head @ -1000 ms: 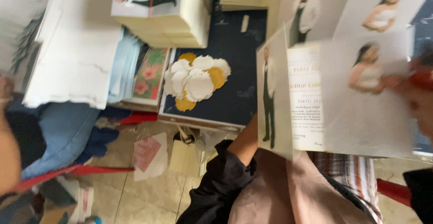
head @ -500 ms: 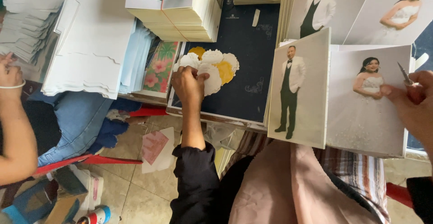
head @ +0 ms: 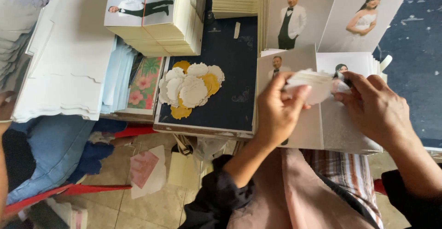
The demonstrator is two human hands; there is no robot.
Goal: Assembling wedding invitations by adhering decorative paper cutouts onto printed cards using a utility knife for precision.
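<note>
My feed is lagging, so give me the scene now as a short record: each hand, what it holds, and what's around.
left hand: fingers pinch a small white paper piece
right hand: fingers on the same piece, other end
beneath: open folded photo card, two portraits
left of it: pile of white and yellow paper petals on dark board
behind: stack of cards
far left: another person's arm
</note>
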